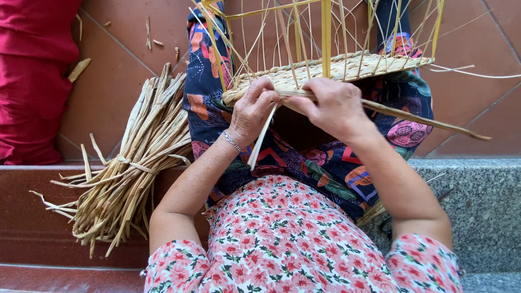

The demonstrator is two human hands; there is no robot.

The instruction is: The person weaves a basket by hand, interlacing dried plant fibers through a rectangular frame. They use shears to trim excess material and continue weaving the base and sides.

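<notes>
Nearest, on the lap just this side of the half-woven basket (331,68), the left hand (252,111) pinches a pale flat straw strip (262,138) against the woven rim, its loose end hanging toward the knees. Beside it the right hand (334,108) is curled, fingertips pressing a long strand (423,119) that runs out to the basket's right. To my eye, keeping each strand taut and snug against the last row matters most; the tied straw bundle (130,163) lies left of the basket.
</notes>
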